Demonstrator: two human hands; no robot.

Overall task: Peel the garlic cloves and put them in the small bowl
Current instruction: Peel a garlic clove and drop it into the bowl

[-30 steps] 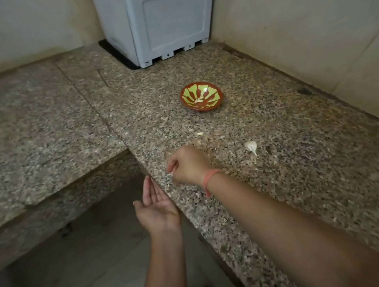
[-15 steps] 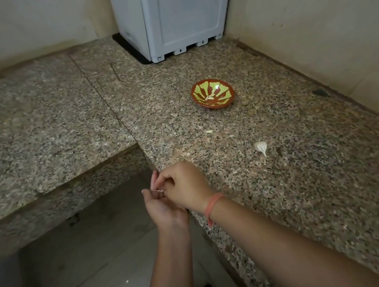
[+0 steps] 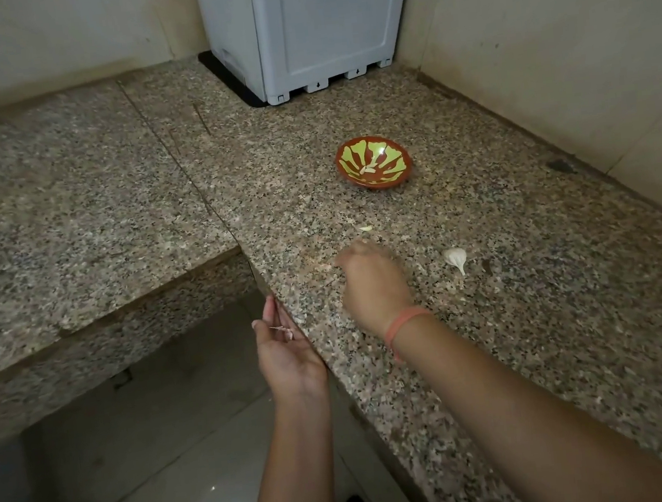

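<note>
The small red bowl with a yellow-green pattern [image 3: 389, 175] sits on the granite counter, a pale peeled clove [image 3: 368, 170] inside it. One unpeeled white garlic clove [image 3: 456, 257] lies to the right of my right hand [image 3: 373, 279]. That hand hovers blurred over the counter with its fingers curled downward; whether it holds anything is hidden. A small pale scrap [image 3: 366, 228] lies just beyond its fingers. My left hand [image 3: 286, 349] is held palm up against the counter's edge, fingers straight, with thin bits of garlic skin [image 3: 282, 329] lying on it.
A grey plastic appliance [image 3: 310, 28] stands in the back corner on the granite counter [image 3: 532, 311]. Walls close the right and back sides. A second counter slab [image 3: 71, 204] runs to the left. Below the edge is a glossy tiled floor [image 3: 158, 453].
My right hand left my left palm and moved up and right over the counter. The bits of skin stay on my left palm, which is still at the counter edge.
</note>
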